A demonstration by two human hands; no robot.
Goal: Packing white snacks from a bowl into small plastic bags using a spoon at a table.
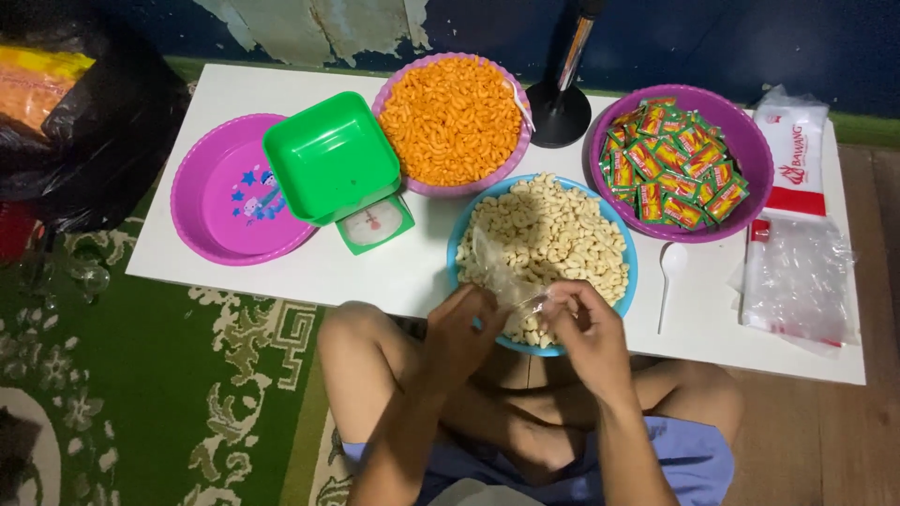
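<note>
Head view: the left hand (459, 333) and right hand (583, 328) each pinch one edge of a clear plastic bag (502, 276), grip clamped on the film, over the near rim of the blue bowl (459, 230) of pale snacks on the white tabletop (281, 272). Recommended technique: separate the mouth evenly, keeping it above the bowl.

bare table strip (281, 272) before scale (373, 225), bowls crowding behind
</note>
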